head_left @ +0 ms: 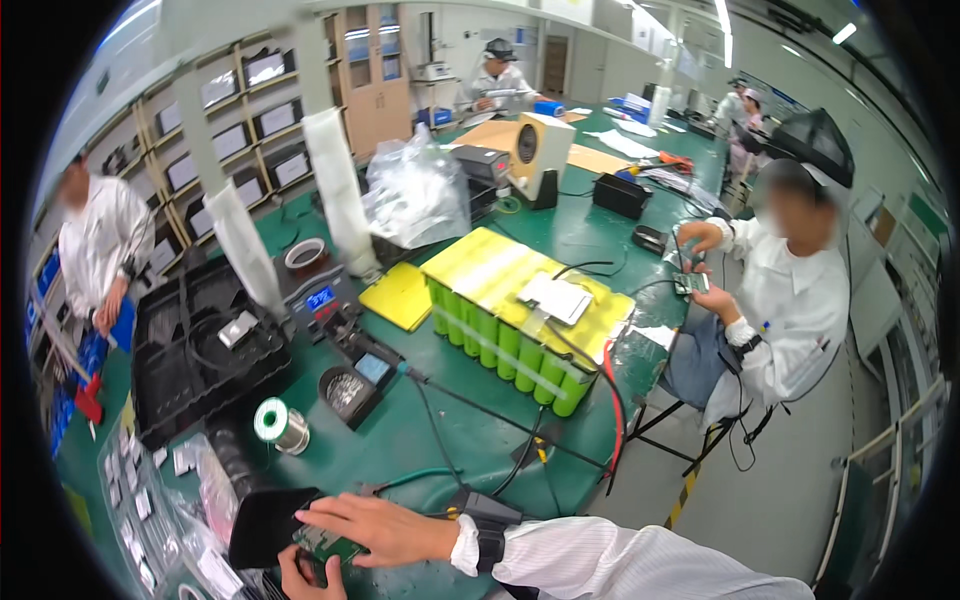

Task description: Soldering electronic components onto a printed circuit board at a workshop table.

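At the lower edge, my left hand (312,578) grips a green circuit board (328,543) between thumb and fingers. My right hand (385,530) lies over that board, palm down, its fingers stretched toward a black open case (270,532). The right fingertips are beside or on the case; which of the two I cannot tell. Part of the board is hidden under my right hand. A black wrist strap (490,545) sits on my right wrist. Green-handled pliers (415,478) lie just beyond it.
A green battery pack (510,340) with a yellow top stands mid-table. Around it are a solder spool (282,425), a soldering station (322,300), a black tray (205,350) and a bag of small parts (140,500). Cables cross the table. A seated co-worker (790,280) works at right.
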The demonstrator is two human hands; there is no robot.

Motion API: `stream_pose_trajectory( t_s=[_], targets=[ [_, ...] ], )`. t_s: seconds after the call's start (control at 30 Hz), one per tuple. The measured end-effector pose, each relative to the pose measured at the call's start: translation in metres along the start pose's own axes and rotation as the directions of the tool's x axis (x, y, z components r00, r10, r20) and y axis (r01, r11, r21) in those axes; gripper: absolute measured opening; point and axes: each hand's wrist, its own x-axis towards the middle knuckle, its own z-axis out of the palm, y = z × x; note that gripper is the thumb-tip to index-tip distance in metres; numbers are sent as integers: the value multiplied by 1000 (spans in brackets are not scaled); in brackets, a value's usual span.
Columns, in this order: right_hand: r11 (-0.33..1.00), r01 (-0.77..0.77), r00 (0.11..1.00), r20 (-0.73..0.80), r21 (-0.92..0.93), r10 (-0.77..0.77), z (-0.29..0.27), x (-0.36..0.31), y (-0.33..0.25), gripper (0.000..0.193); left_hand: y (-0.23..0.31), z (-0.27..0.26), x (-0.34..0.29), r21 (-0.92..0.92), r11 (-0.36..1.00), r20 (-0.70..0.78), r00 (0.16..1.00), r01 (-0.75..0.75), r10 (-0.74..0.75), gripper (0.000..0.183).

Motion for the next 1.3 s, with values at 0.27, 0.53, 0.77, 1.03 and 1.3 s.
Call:
stream_pose_trajectory(
  t_s=[0.27,0.53,0.77,1.03,1.3],
  targets=[
    [991,-117,990,-76,66,121,8,-13,9,80,1,5,-6,78,996,18,998,51,-53,18],
    [991,-80,987,-131,106,94,2,-10,6,24,5,4,-2,30,991,70,988,134,-136,16],
    [983,-111,983,-129,143,130,-3,-9,-3,22,11,5,-2,-16,994,49,993,110,-109,16],
    [969,-180,878,-471,-167,82,-179,-39,-123,34,0,1,-8,34,996,72,995,-77,75,14],
    [612,-552,748,-660,-566,64,-353,-87,22,21,-3,6,-6,-37,995,62,994,-89,91,14]
  ],
)
